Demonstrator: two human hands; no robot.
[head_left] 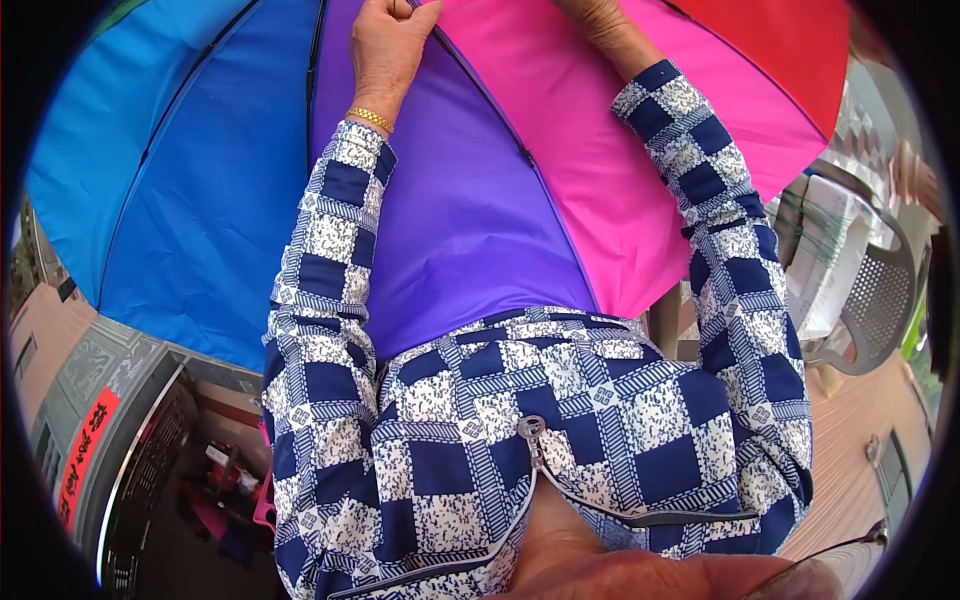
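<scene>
umbrella | blue, purple, pink, red panels | spread open | dark-ribbed underside showing | fabric lightly creased

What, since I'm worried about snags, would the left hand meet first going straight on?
Probably the purple umbrella panel; depth is unclear, and the frame cuts off the way past the left hand.

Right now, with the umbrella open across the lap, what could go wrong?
Possible risks:
1. The left hand is up by a dark rib; a finger might get nipped if the rib shifts. Its fingertips run out of view, so the grip can't be checked.
2. The gold bracelet sits over the purple panel and could snag the cloth.
3. That panel's lower edge meets the checked shirt; leaning forward might crease it.
</scene>
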